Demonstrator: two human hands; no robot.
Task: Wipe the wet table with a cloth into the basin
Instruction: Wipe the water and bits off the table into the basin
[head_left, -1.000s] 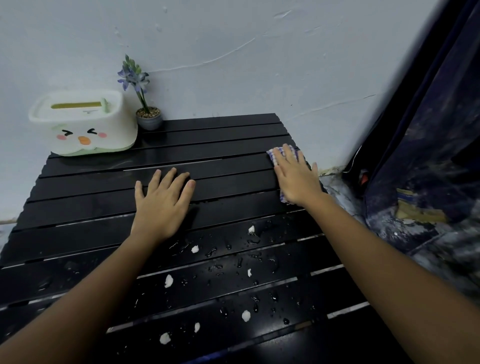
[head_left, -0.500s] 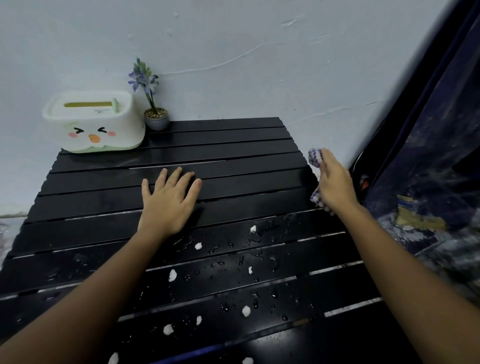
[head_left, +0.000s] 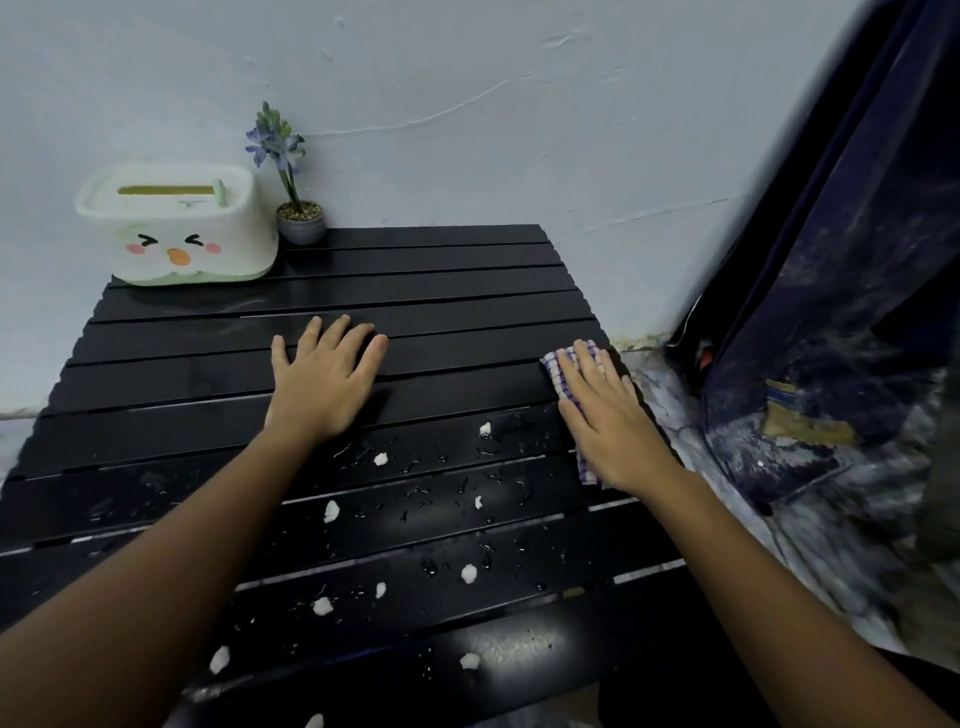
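We press our right hand (head_left: 605, 421) flat on the checked cloth (head_left: 563, 370) at the right edge of the black slatted table (head_left: 441, 291). The fingers (head_left: 587, 364) lie stretched out and close together, palm down, pinning the cloth to the slats rather than gripping it; purple-and-white checks show past the fingertips and again under the wrist. The cloth sits on the middle slats, just beside the table's right rim.

Our left hand (head_left: 324, 382) rests on the table near its centre, well apart from the cloth. Its fingers (head_left: 358, 338) are spread slightly and fully extended, palm flat on the bare slats, holding nothing.

Water drops (head_left: 447, 499) and small white bits (head_left: 331, 512) are scattered over the near slats, between and below our two forearms. The far slats look mostly dry, with only faint smears.

At the back left corner stands a white tissue box (head_left: 179, 228) with a drawn face, and just beside it a small potted flower (head_left: 293, 208). Both are against the pale wall (head_left: 467, 78). A dark curtain (head_left: 841, 260) hangs at the right. We see no basin.
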